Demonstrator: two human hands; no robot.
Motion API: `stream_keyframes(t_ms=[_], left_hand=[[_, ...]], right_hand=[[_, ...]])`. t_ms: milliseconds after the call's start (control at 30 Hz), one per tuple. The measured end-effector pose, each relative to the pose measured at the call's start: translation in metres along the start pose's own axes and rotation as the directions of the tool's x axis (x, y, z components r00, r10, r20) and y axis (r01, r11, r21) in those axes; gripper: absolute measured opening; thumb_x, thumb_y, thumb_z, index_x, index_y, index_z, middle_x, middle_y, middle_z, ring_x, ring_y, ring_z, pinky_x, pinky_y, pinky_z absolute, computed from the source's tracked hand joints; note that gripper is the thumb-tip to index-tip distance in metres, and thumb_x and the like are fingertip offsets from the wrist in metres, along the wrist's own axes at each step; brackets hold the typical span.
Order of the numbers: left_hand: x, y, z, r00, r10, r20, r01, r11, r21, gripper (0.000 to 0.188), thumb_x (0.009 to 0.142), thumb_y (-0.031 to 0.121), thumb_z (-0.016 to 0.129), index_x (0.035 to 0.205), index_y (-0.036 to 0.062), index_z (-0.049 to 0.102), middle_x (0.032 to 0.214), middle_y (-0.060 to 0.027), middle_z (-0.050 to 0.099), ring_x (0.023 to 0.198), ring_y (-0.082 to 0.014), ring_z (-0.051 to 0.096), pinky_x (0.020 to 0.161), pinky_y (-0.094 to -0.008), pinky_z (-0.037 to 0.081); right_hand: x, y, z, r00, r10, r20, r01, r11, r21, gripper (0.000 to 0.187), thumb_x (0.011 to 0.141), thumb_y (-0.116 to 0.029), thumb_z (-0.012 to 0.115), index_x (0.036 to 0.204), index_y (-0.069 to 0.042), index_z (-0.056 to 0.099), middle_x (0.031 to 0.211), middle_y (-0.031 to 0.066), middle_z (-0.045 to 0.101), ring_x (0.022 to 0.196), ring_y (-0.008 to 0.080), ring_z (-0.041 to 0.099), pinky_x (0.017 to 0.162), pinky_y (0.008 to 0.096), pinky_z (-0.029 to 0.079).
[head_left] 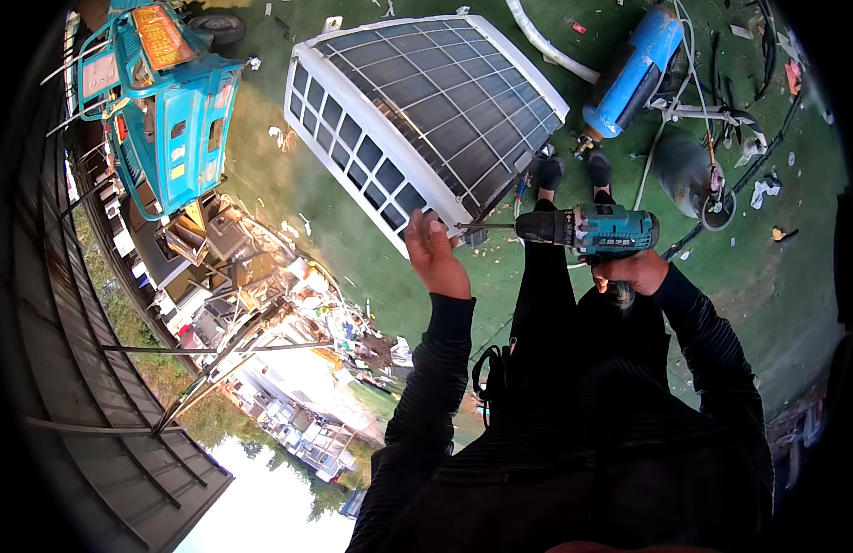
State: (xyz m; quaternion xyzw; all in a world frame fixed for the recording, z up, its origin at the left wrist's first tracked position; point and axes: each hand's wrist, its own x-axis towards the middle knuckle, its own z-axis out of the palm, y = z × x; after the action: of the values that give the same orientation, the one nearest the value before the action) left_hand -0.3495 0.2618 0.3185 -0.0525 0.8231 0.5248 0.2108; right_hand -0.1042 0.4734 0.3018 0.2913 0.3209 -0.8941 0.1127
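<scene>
My right hand (634, 270) grips a teal and black cordless drill (600, 229) by its handle. The drill lies level, its long thin bit (486, 226) pointing left. At the tip of that bit, the near corner of a white air conditioner outdoor unit (389, 120) rests on the green floor. Raised beside this corner is my left hand (437, 263), fingers mostly stretched, with nothing visible in it. Whether its fingertips touch the casing, I cannot tell. A white wire grid covers the unit's dark finned side, and a squarer grille runs along its left side.
A blue gas cylinder (636, 72) lies beyond my feet, with a grey tank (686, 170) and hoses to the right. A teal three-wheeled vehicle (173, 120) stands at the far left. Below it spreads a heap of scrap (260, 286). Small litter dots the floor.
</scene>
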Motion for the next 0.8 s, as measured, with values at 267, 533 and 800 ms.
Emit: stream_keyframes(t_ms=[267,533,800], left_hand=[[0.028,-0.043,0.042,0.911,0.397,0.109,-0.32,0.517,0.794,0.112,0.079,0.026,0.086,0.16,-0.0071,0.016,0.16,-0.0321,0.028,0.15,-0.0466,0.026,0.124,-0.0564,0.023],[0.031,-0.049,0.061,0.92,0.391,-0.034,-0.184,0.507,0.842,0.114,0.08,0.035,0.089,0.16,-0.0055,0.019,0.16,-0.0305,0.029,0.149,-0.0466,0.027,0.122,-0.0582,0.026],[0.032,-0.046,0.063,0.917,0.391,-0.074,-0.181,0.576,0.797,0.11,0.075,0.024,0.09,0.159,-0.0049,0.025,0.158,-0.0284,0.034,0.148,-0.0452,0.029,0.123,-0.0567,0.024]], right_hand=[[0.026,-0.018,-0.079,0.997,0.072,0.042,-0.072,0.997,-0.002,0.036,0.087,0.001,0.072,0.122,0.002,0.068,0.094,0.0082,0.072,0.071,0.0161,0.068,0.066,0.0317,0.056],[0.067,-0.018,-0.087,0.987,0.143,0.078,-0.139,0.989,-0.058,0.034,0.086,-0.001,0.076,0.12,0.0,0.07,0.097,0.0076,0.072,0.073,0.0152,0.068,0.066,0.0313,0.056],[0.093,-0.027,-0.081,0.988,0.123,0.096,-0.109,0.985,-0.137,0.025,0.087,-0.003,0.075,0.111,0.0,0.069,0.082,0.0067,0.069,0.07,0.0156,0.066,0.065,0.0325,0.055]])
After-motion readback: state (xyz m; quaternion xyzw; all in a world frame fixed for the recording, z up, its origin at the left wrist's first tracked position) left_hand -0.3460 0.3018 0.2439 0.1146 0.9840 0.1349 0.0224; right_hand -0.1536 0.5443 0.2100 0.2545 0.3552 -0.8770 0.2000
